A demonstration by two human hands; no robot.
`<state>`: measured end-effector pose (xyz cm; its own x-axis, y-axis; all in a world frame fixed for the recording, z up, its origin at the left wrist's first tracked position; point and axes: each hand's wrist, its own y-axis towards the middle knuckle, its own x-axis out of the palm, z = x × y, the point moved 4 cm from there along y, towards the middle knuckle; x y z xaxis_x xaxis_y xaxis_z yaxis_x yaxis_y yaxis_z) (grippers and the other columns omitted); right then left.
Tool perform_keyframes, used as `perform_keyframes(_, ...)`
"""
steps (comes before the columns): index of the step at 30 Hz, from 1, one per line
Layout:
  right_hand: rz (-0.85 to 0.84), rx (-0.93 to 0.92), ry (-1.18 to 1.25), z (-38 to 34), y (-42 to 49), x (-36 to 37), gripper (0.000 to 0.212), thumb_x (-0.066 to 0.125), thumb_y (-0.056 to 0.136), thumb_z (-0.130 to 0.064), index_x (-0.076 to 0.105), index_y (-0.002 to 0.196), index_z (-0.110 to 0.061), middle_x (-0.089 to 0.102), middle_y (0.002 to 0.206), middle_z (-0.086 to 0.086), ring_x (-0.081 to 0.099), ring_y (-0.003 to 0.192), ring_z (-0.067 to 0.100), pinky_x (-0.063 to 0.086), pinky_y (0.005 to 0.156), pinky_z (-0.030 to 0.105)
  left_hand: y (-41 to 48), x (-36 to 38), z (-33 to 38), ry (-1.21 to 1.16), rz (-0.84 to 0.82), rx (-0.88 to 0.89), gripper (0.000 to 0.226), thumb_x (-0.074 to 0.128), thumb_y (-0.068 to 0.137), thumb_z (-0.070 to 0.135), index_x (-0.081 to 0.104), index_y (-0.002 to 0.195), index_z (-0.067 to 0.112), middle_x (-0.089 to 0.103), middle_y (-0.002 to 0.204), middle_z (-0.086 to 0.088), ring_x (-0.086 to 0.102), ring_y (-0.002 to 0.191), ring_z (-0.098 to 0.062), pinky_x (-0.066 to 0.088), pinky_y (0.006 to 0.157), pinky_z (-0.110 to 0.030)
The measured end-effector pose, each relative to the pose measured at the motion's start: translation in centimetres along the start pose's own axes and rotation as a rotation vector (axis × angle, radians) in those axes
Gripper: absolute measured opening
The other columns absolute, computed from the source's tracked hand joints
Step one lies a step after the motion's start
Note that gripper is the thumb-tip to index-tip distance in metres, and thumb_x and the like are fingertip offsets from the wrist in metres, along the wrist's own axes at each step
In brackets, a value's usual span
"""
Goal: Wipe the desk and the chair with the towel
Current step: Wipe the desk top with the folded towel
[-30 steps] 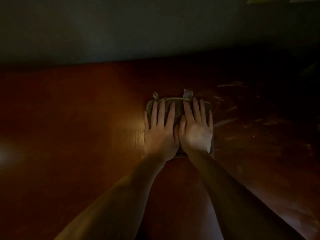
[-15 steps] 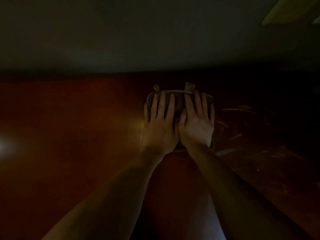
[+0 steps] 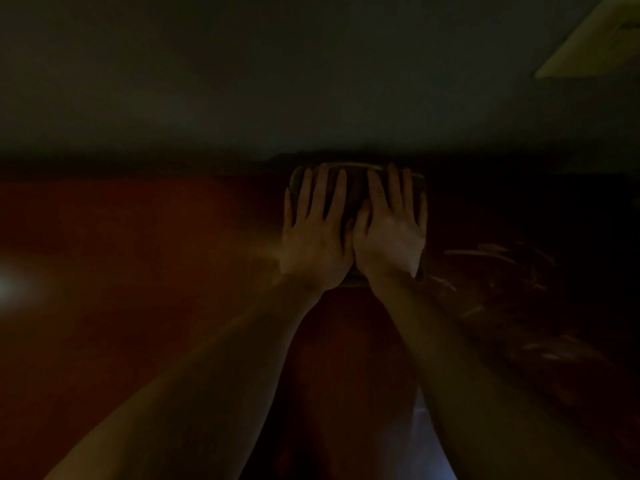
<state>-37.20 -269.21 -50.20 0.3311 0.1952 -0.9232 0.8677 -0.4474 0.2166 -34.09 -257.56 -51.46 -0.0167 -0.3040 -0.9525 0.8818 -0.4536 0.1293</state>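
Observation:
The scene is very dark. A small folded towel (image 3: 356, 188) lies flat on the reddish-brown desk (image 3: 138, 271), close to the desk's far edge by the wall. My left hand (image 3: 317, 233) and my right hand (image 3: 389, 230) press flat on it side by side, fingers spread and pointing away from me, thumbs touching. The hands cover most of the towel; only its far rim and side edges show. No chair is in view.
A grey wall (image 3: 311, 81) rises right behind the desk's far edge. A pale slanted object (image 3: 588, 39) shows at the top right corner. Faint streaks (image 3: 485, 258) mark the desk to the right of the hands. A light glare (image 3: 14, 285) sits at the left.
Both hands have slid the towel away from me across the desk, up to its far edge near the wall. The towel's tag and loop no longer show.

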Motion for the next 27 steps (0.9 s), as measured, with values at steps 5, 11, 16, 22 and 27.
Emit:
perform_keyframes(5, 0.007, -0.001, 0.007, -0.1, 2.0, 0.5, 0.058, 0.027, 0.099, -0.034, 0.051, 0.151, -0.02, 0.038, 0.164, 0.009, 0.027, 0.155, 0.027, 0.019, 0.127, 0.051, 2.0, 0.3, -0.3, -0.013, 0.017, -0.008, 0.064, 0.035, 0.107, 0.045, 0.022, 0.164, 0.018, 0.016, 0.171, -0.013, 0.009, 0.159, -0.031, 0.014, 0.126, -0.056)
perform_keyframes(11, 0.018, 0.003, 0.017, -0.1, 3.2, 0.8, 0.057, 0.029, 0.099, -0.034, 0.055, 0.147, -0.019, 0.043, 0.161, 0.008, 0.029, 0.154, 0.025, 0.019, 0.126, 0.05, 3.3, 0.4, -0.5, -0.01, 0.03, -0.004, 0.064, 0.037, 0.108, 0.045, 0.023, 0.164, 0.018, 0.019, 0.17, -0.013, 0.011, 0.159, -0.03, 0.013, 0.126, -0.056)
perform_keyframes(16, 0.027, 0.009, 0.032, -0.1, 4.2, 1.2, 0.058, 0.029, 0.098, -0.035, 0.061, 0.142, -0.016, 0.054, 0.153, 0.007, 0.038, 0.15, 0.026, 0.021, 0.125, 0.051, 4.2, 0.6, -0.9, -0.009, 0.03, -0.015, 0.064, 0.036, 0.108, 0.046, 0.022, 0.164, 0.019, 0.017, 0.17, -0.013, 0.01, 0.159, -0.03, 0.011, 0.126, -0.056)
perform_keyframes(22, 0.04, 0.033, 0.05, -0.2, 5.4, 1.7, 0.058, 0.029, 0.096, -0.036, 0.068, 0.132, -0.015, 0.065, 0.139, 0.006, 0.049, 0.142, 0.023, 0.024, 0.123, 0.05, 5.4, 0.8, -1.2, -0.005, 0.015, -0.049, 0.064, 0.035, 0.106, 0.048, 0.024, 0.163, 0.022, 0.02, 0.17, -0.012, 0.013, 0.158, -0.027, 0.009, 0.127, -0.054)
perform_keyframes(27, 0.066, 0.043, 0.059, -0.1, 5.7, 1.7, 0.058, 0.029, 0.094, -0.036, 0.07, 0.129, -0.015, 0.067, 0.136, 0.004, 0.053, 0.137, 0.022, 0.026, 0.123, 0.049, 5.3, 0.5, -0.9, -0.014, 0.027, -0.063, 0.06, 0.037, 0.105, 0.048, 0.034, 0.16, 0.023, 0.031, 0.165, -0.012, 0.023, 0.155, -0.028, 0.012, 0.127, -0.054)
